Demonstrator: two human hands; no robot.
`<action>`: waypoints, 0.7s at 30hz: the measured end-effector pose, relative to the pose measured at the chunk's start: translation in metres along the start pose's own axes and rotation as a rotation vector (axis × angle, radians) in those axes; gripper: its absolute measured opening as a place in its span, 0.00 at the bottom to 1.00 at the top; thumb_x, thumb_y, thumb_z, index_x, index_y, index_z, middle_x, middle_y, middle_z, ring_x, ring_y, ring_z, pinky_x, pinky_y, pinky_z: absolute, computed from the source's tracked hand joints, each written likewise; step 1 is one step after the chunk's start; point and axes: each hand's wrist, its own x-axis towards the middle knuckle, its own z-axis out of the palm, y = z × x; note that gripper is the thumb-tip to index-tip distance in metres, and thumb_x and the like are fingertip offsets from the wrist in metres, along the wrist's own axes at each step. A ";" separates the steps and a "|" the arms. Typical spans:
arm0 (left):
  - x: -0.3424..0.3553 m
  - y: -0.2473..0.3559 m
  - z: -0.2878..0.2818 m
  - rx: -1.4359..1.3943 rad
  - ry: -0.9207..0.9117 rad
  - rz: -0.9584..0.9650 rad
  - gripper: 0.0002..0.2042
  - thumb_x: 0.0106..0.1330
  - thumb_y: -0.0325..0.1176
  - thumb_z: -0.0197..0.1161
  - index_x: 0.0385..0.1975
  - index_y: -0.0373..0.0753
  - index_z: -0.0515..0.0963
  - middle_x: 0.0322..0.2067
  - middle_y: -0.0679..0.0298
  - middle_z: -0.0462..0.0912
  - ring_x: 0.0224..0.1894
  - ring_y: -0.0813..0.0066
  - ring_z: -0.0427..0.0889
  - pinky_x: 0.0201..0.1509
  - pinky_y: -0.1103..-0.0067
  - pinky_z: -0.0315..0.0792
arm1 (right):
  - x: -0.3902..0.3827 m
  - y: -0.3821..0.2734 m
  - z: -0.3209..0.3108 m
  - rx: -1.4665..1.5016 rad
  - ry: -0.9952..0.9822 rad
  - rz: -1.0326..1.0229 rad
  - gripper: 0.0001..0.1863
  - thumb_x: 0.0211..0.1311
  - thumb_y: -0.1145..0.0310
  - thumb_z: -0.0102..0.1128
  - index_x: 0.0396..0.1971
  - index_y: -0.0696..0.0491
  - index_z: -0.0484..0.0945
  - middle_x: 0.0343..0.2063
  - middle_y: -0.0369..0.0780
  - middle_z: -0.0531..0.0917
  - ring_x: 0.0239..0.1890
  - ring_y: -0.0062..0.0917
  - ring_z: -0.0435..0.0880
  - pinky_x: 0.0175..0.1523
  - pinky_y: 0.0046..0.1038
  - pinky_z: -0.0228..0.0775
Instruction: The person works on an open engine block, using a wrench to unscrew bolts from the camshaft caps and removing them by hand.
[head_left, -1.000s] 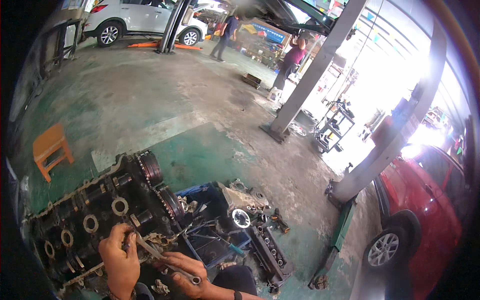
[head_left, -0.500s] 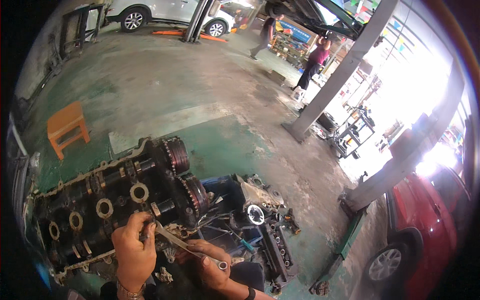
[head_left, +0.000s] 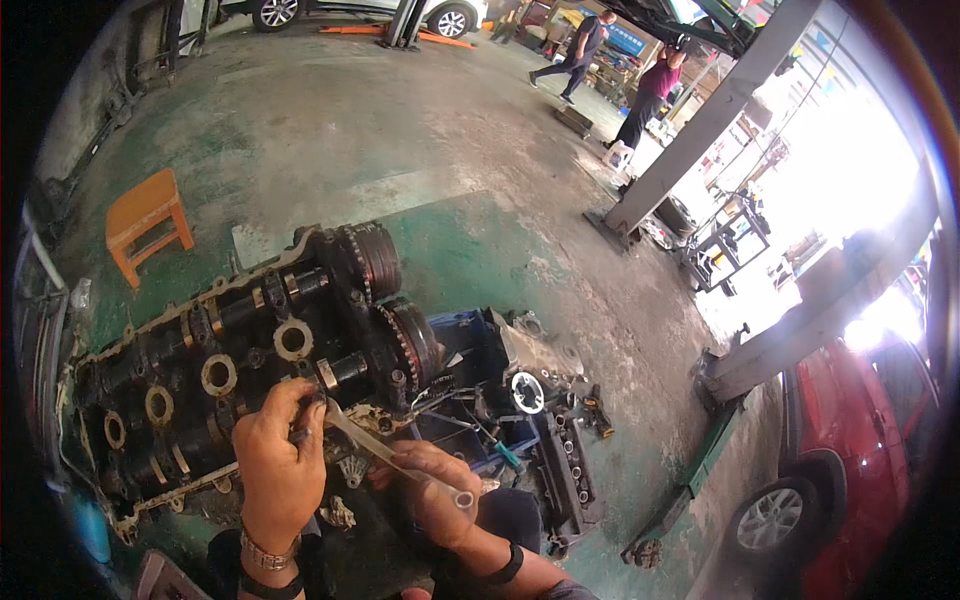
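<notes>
My left hand (head_left: 276,465) pinches the upper end of a long metal wrench (head_left: 358,432) over a black engine cylinder head (head_left: 135,455), beside its lower camshaft (head_left: 345,373). My right hand (head_left: 440,500) is closed around the wrench's lower part, below a ring end with a round opening. The head carries two toothed cam sprockets (head_left: 405,345) at its right end and a row of oval openings along its middle. Whether the wrench's far tip sits on a bolt is hidden by my fingers.
A blue crate (head_left: 460,330) of parts, a long dark cover (head_left: 565,470), an orange stool (head_left: 140,215), lift posts (head_left: 700,130) and a red car (head_left: 850,430) surround the engine. Two co-workers (head_left: 575,55) (head_left: 650,90) and a white car (head_left: 350,15) are farther back.
The view has shifted, so the engine and my hands sit higher and farther right. Both hands still hold the wrench. A co-worker in dark clothes has walked across the background toward the right.
</notes>
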 end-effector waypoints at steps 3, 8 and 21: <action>0.001 0.000 0.001 -0.030 0.010 0.002 0.06 0.61 0.20 0.60 0.38 0.31 0.75 0.24 0.52 0.81 0.23 0.61 0.81 0.25 0.75 0.68 | -0.001 0.000 -0.002 -0.036 -0.062 -0.050 0.24 0.68 0.58 0.53 0.49 0.66 0.74 0.46 0.57 0.77 0.41 0.41 0.84 0.46 0.39 0.77; 0.000 0.003 -0.002 0.055 -0.023 -0.033 0.05 0.62 0.21 0.59 0.37 0.31 0.75 0.22 0.54 0.79 0.21 0.63 0.79 0.25 0.75 0.66 | -0.003 0.005 -0.001 0.132 -0.062 0.009 0.25 0.69 0.58 0.53 0.53 0.65 0.70 0.51 0.58 0.73 0.45 0.45 0.82 0.45 0.41 0.77; 0.000 0.003 0.000 0.165 0.001 0.002 0.04 0.63 0.22 0.59 0.35 0.33 0.75 0.23 0.56 0.79 0.23 0.64 0.78 0.28 0.72 0.68 | -0.004 0.007 -0.001 0.213 0.027 0.192 0.30 0.69 0.56 0.52 0.54 0.70 0.67 0.48 0.58 0.76 0.47 0.43 0.81 0.49 0.40 0.74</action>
